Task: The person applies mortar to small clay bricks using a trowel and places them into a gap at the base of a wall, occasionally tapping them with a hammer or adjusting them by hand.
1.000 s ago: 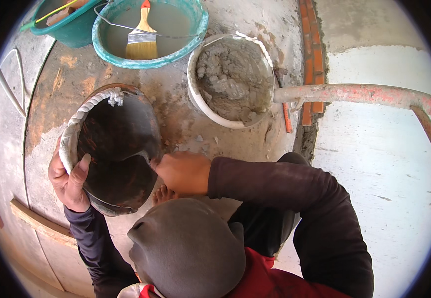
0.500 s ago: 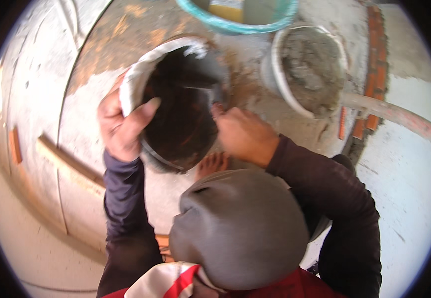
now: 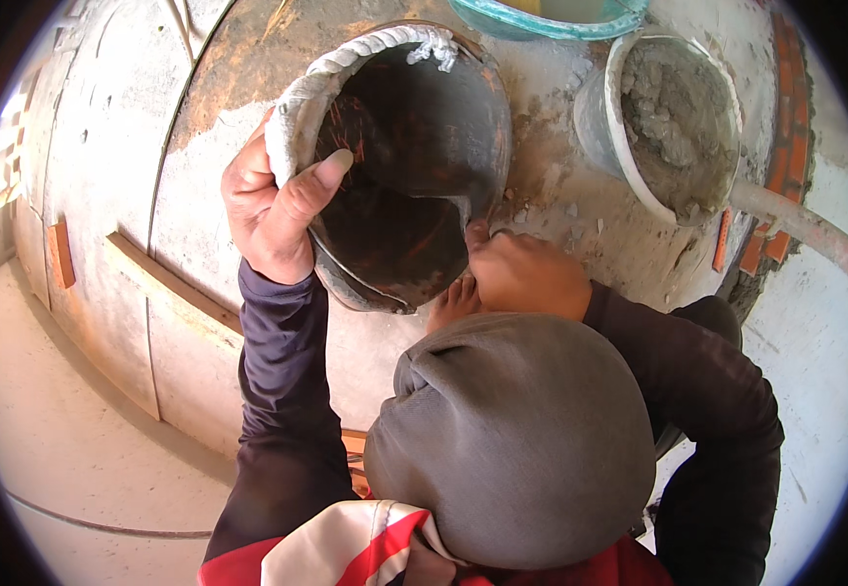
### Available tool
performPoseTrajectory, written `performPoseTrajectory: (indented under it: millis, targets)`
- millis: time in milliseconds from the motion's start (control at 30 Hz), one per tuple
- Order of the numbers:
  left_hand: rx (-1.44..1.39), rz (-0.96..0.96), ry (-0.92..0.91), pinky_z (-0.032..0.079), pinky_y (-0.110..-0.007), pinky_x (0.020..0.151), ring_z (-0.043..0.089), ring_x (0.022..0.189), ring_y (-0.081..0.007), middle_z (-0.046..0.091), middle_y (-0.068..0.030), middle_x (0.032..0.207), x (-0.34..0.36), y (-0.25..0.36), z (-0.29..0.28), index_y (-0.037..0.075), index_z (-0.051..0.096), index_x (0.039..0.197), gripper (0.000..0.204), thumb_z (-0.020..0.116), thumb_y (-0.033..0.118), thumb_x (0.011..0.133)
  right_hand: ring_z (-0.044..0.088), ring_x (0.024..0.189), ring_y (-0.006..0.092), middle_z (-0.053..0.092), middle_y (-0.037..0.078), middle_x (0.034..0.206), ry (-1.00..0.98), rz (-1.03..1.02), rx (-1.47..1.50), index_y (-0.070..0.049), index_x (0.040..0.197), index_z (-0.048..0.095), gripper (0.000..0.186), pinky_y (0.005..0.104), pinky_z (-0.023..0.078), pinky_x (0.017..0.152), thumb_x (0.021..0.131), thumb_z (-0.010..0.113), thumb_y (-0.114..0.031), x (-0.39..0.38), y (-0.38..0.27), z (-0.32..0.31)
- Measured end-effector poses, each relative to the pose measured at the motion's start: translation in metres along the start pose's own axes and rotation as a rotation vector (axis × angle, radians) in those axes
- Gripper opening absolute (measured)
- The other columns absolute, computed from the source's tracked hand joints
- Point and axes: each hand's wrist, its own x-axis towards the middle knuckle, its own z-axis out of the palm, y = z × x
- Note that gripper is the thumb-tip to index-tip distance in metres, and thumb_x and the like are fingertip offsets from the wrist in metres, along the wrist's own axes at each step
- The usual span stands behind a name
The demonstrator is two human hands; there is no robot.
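A dark bucket (image 3: 434,117) is tilted in front of me, its mouth facing me. Along its far left rim runs a thick white twisted rope (image 3: 346,51), knotted at the end. My left hand (image 3: 282,210) grips the left rim, thumb inside and fingers wrapped behind. My right hand (image 3: 531,273) is closed at the near right rim, thumb against the wall where a jagged edge shows; its other fingers are curled and partly hidden. The bucket's inside is dark with orange scratches. I cannot make out any tool in my right hand.
A pail of grey mortar (image 3: 673,127) stands to the right, near a teal basin (image 3: 551,27) at the far edge. A red brick row (image 3: 785,127) and a pale pole (image 3: 805,225) lie beyond. At left are a wooden strip (image 3: 165,283) and an orange brick piece (image 3: 62,256).
The view has shifted, so most things sit farther right and higher in the picture. Both hands stay on the bucket, which is now sharper and shows its inside more plainly.
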Motion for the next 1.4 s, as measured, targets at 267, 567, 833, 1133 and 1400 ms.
performPoseTrajectory:
  millis: [267, 567, 833, 1133, 1400]
  targets:
    - [0.065, 0.023, 0.005, 0.041, -0.03, 0.087, 0.056, 0.09, -0.0183, 0.065, -0.0131, 0.102, -0.003, 0.001, 0.005, -0.005, 0.065, 0.088, 0.019, 0.074, 0.004, 0.073, 0.065, 0.082, 0.0363, 0.064, 0.021, 0.084, 0.295, -0.198, -0.17, 0.013, 0.115, 0.054, 0.036, 0.0421, 0.054, 0.072, 0.09, 0.052, -0.014, 0.011, 0.026, 0.002]
    - [0.157, 0.073, -0.061, 0.034, -0.043, 0.105, 0.06, 0.11, -0.0304, 0.067, -0.0208, 0.109, -0.009, -0.001, 0.01, -0.006, 0.067, 0.09, 0.027, 0.075, 0.011, 0.071, 0.063, 0.094, 0.0332, 0.062, 0.019, 0.098, 0.19, -0.382, -0.099, 0.005, 0.094, 0.064, 0.025, 0.0409, 0.052, 0.081, 0.081, 0.064, -0.016, 0.008, 0.024, 0.003]
    - [0.233, 0.106, -0.082, 0.031, -0.047, 0.109, 0.058, 0.116, -0.0346, 0.067, -0.0225, 0.111, -0.015, -0.002, 0.013, -0.007, 0.069, 0.096, 0.034, 0.074, 0.016, 0.071, 0.068, 0.089, 0.0319, 0.067, 0.019, 0.087, -0.305, -0.209, -0.131, 0.007, 0.088, 0.064, 0.024, 0.0374, 0.054, 0.075, 0.072, 0.07, -0.01, 0.02, 0.007, -0.032]
    - [0.129, 0.071, -0.024, 0.029, -0.045, 0.11, 0.056, 0.118, -0.0344, 0.066, -0.0249, 0.113, -0.021, -0.006, 0.006, -0.007, 0.068, 0.102, 0.038, 0.076, 0.012, 0.07, 0.07, 0.075, 0.0297, 0.068, 0.019, 0.08, -0.431, -0.224, 0.035, 0.009, 0.101, 0.064, 0.032, 0.0369, 0.055, 0.06, 0.08, 0.062, -0.015, 0.03, 0.013, -0.042]
    - [-0.012, 0.014, 0.038, 0.04, -0.033, 0.1, 0.059, 0.107, -0.0202, 0.066, -0.0154, 0.114, -0.031, -0.01, -0.023, -0.007, 0.066, 0.113, 0.04, 0.075, 0.006, 0.076, 0.058, 0.048, 0.0138, 0.058, 0.006, 0.066, -0.633, -0.112, 0.745, 0.004, 0.114, 0.057, 0.034, 0.0277, 0.047, 0.043, 0.083, 0.056, -0.01, 0.033, 0.039, -0.03]
